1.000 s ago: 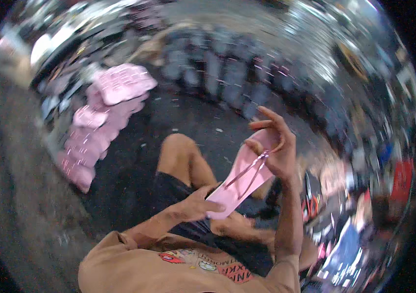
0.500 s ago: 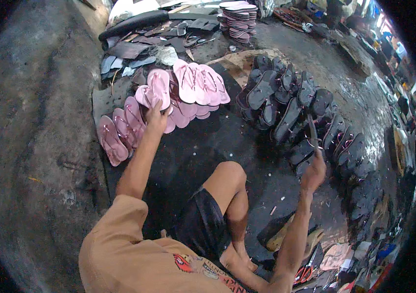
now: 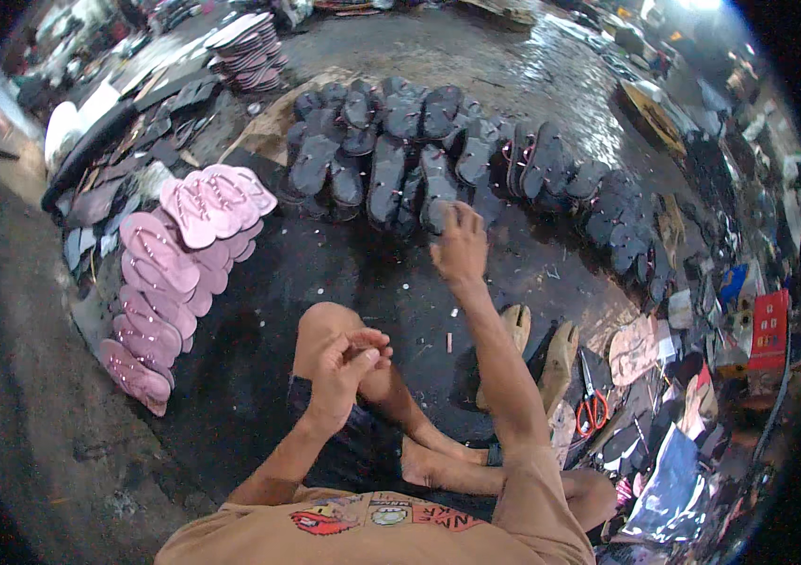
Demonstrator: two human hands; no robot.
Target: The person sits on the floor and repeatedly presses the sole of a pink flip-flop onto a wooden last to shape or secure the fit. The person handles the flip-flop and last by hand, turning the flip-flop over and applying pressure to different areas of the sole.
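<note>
My right hand [image 3: 462, 243] reaches over the near end of a dark flip-flop [image 3: 437, 184] in the middle of the black pile; its fingers are spread, and I cannot tell whether they touch the sole. In front of my bent knee [image 3: 322, 325] hovers my left hand [image 3: 349, 367], palm turned inward. Its fingers are loosely curved and apart from the thumb, with nothing visible in them. Pink flip-flops [image 3: 158, 252] lie overlapping in a curved row at the left. Dark flip-flops [image 3: 318, 162] are heaped in an arc across the far side.
Wooden shoe lasts [image 3: 559, 363] and red-handled scissors [image 3: 592, 405] lie at my right, near a pink sheet [image 3: 634, 350] and scraps. A stack of soles [image 3: 246, 52] stands at the back left beside dark offcuts [image 3: 118, 174]. A red box [image 3: 769, 330] sits far right.
The view has swung right. My left hand has left the pink flip-flops and come back near my knee. My right hand no longer holds the dark flat piece and is over the black pile.
</note>
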